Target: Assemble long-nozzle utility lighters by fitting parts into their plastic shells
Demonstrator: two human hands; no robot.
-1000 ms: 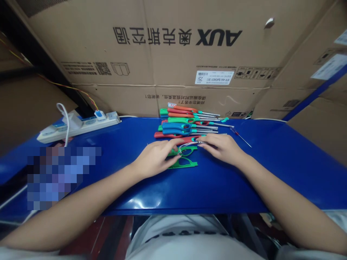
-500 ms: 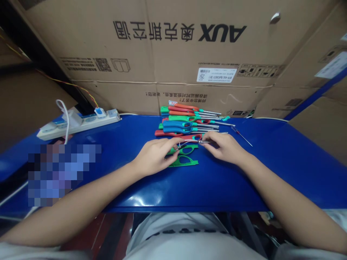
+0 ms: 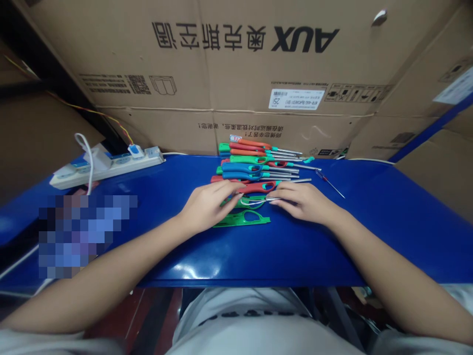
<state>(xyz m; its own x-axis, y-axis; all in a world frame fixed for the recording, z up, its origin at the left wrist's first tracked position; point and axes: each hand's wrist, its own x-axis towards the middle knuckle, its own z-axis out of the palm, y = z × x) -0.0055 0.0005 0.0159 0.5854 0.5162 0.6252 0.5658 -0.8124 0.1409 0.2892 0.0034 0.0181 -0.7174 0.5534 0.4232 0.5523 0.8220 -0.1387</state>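
1. A pixelated patch (image 3: 86,234) covers the lower left of the table (image 3: 369,231), so whatever lies there cannot be made out.
2. Both forearms run out of the bottom corners of the frame, and a pale garment with cut-off dark print fills the bottom centre.
3. The left hand (image 3: 207,209), just left of centre, has its fingers curled together over the left end of a green handle piece (image 3: 251,201). That end is hidden, so I cannot tell whether the hand grips it or only presses on it.
4. The right hand (image 3: 305,202), just right of centre, keeps its fingers close together and pinches the thin metal stem sticking out of the same green handle piece.
5. A flat green shell (image 3: 242,219) lies on the table just below the hands, with its left tip tucked under the left hand.
6. A red-handled piece (image 3: 258,187) lies just above the hands. Behind it is a pile of coloured handles (image 3: 254,162) in green, blue and red, too overlapped to count.
7. A thin red-tipped pin (image 3: 328,183) lies right of the pile.
8. A power strip (image 3: 111,167) sits at the left, its cable cut off by the patch.
9. The cardboard box (image 3: 236,74) across the top shows "AUX" and Chinese characters, all upside down.
10. Its white label (image 3: 296,98) shows an inverted "25"; the finer print is too small to read.
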